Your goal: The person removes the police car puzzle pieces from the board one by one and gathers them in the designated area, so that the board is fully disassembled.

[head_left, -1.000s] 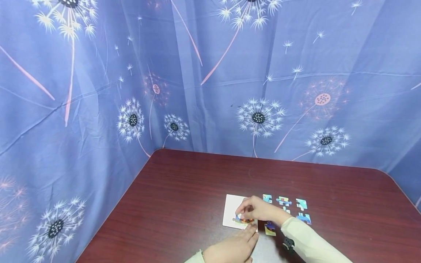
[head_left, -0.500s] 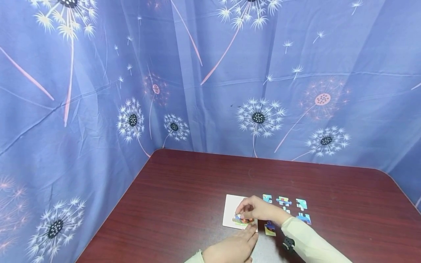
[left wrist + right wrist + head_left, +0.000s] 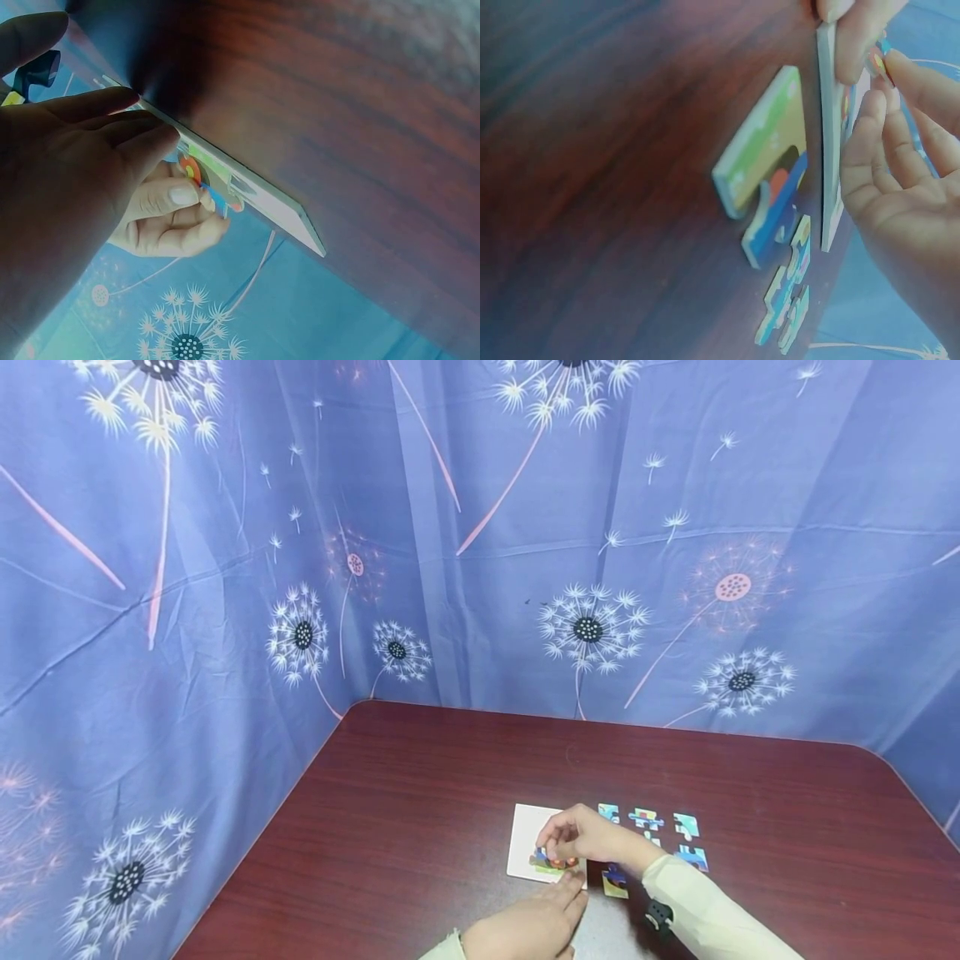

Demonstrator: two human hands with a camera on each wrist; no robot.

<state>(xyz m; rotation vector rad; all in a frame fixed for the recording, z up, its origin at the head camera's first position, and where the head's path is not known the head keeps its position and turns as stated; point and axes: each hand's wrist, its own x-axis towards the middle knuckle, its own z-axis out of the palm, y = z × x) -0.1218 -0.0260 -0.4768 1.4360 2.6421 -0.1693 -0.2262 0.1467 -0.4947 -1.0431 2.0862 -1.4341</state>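
Observation:
A white puzzle board [image 3: 523, 839] lies on the table in the head view. Over its near part, my right hand [image 3: 590, 837] pinches a jigsaw puzzle piece [image 3: 217, 192] between thumb and fingers; the piece is tilted against the board in the left wrist view. Orange, blue and green picture parts show there, partly covered by the fingers. My left hand [image 3: 525, 923] rests its straight fingers on the board's near right edge. Just right of the board lies a loose puzzle piece [image 3: 615, 884] with green, tan and blue print, large in the right wrist view.
Several more loose pieces lie right of the board, among them a corner piece [image 3: 686, 825] and a blue piece [image 3: 694, 857]. My right forearm passes close over some of them. Dark red wooden table [image 3: 420, 793]; a blue dandelion-print curtain [image 3: 480, 610] hangs behind and at left.
The puzzle piece under my right fingertips has shifted slightly on the board, with a small movement of the fingers. My left hand stays in place.

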